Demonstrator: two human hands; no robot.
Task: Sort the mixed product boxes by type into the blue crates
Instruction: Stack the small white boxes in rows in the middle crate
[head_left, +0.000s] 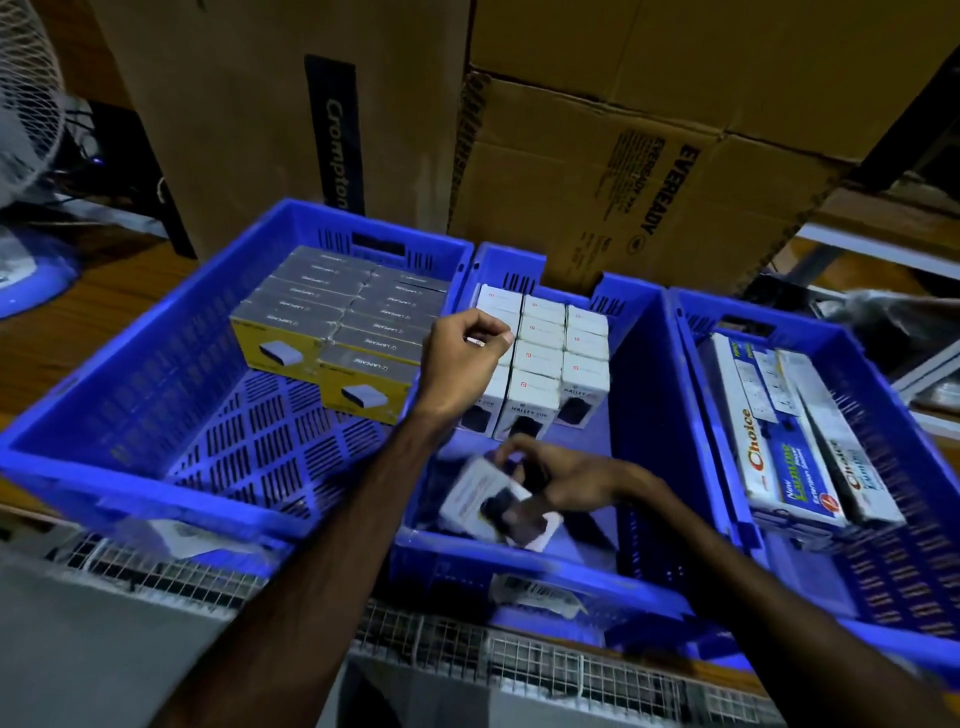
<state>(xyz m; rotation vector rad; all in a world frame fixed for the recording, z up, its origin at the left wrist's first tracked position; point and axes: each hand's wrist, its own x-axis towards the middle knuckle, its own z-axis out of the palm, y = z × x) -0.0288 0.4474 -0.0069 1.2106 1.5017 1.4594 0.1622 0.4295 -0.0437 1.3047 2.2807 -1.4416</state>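
Three blue crates stand side by side. The left crate (104, 364) holds rows of yellow and grey boxes (332, 322). Upright white boxes (566, 353) fill the far end of the middle crate (644, 395). Long white "Choice" boxes (779, 431) lie in the right crate (893, 431). My left hand (462, 358) hovers over the left column of white boxes, its curled fingers gripping the top of one; most of that box is hidden. In the near part of the middle crate, my right hand (566, 480) holds a blurred, tilted white box (488, 501).
Large cardboard cartons (597, 182) stand right behind the crates. A white fan (26, 104) with a blue base is at the far left. The crates rest on a wire-mesh surface (519, 660). The near half of the left crate's floor is bare.
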